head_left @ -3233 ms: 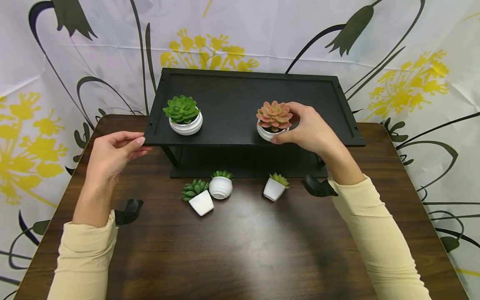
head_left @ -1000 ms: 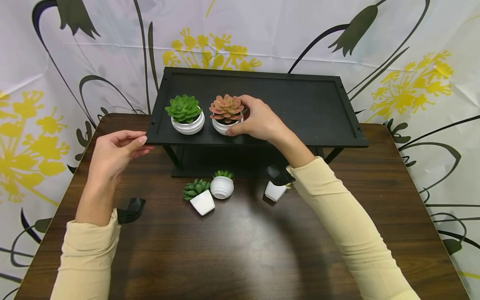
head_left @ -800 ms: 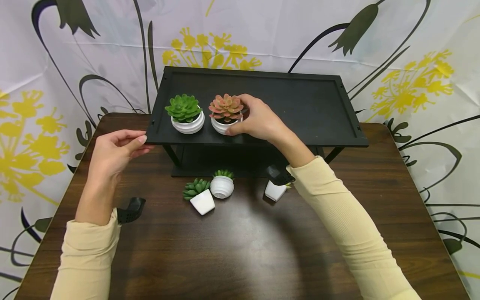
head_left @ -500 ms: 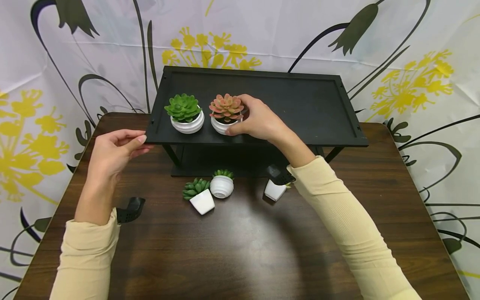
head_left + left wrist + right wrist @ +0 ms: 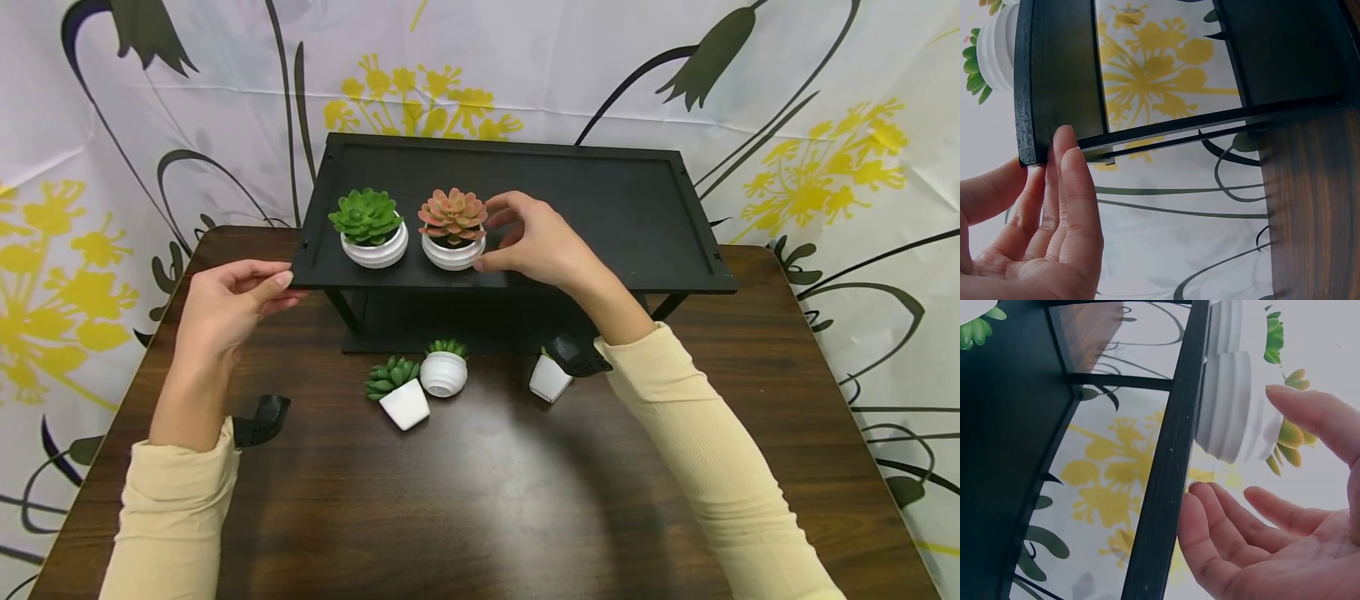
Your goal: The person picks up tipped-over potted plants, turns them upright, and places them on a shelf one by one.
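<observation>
On the table (image 5: 450, 517), nearest to the person, three small potted plants seem to lie on their sides, with their bases towards us: the square white pot (image 5: 405, 405) and the round white pot (image 5: 443, 375) near 7 o'clock in the head view, and the small tapered pot (image 5: 550, 381) between 4 and 5 o'clock. Behind them stands the black shelf (image 5: 585, 217). At 9 o'clock the left hand (image 5: 225, 308) pinches its near corner between thumb and fingers, the same as half a second ago. On the upper board is the peach succulent (image 5: 453, 218), upright in its white pot, with the green succulent (image 5: 367, 218) just beside it at its 9 o'clock. What has just changed is the right hand (image 5: 543, 242): it gripped this pot a moment ago, and now its fingers are apart and drawn back towards 3 o'clock, the thumb so near that I cannot tell if it touches. The pot has not moved, so I judge that its placing is finished. Farthest, at 12 o'clock, hangs the flowered cloth (image 5: 540, 67).
</observation>
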`<state>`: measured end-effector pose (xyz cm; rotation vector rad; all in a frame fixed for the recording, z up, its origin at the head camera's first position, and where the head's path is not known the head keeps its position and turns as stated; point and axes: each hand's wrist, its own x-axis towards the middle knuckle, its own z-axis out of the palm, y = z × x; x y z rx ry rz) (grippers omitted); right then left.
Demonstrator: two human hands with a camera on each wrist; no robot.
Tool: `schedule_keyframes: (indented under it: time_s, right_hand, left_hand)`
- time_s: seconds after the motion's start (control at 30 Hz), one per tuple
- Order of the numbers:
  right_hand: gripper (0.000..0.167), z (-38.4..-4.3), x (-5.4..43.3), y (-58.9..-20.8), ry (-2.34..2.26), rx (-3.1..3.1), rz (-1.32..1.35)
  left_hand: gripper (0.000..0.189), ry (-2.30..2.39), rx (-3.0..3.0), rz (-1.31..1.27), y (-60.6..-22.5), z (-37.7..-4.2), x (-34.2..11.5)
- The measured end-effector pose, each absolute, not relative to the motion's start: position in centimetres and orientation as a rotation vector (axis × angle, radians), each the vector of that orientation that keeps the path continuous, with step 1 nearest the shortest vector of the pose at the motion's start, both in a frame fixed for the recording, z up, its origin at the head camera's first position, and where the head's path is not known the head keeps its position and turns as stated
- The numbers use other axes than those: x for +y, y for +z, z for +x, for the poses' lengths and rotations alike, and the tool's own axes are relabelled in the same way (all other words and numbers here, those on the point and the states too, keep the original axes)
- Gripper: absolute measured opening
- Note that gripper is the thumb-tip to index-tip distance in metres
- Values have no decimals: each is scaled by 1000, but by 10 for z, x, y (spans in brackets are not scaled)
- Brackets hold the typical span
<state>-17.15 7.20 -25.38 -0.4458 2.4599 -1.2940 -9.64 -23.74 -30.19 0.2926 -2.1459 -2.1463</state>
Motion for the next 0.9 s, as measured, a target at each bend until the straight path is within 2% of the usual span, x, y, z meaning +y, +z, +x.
schedule_keyframes:
  time_s: [0.33,0.9]
  right_hand:
    - [63,-161,85,-251,-1284,2479,-455]
    - [52,-140,102,-256,-1293,2555,-539]
  left_hand:
    - [16,-2157,-2136,278,-302,-97,-237]
    - [16,-2181,-2122,295,-303,-97,-239]
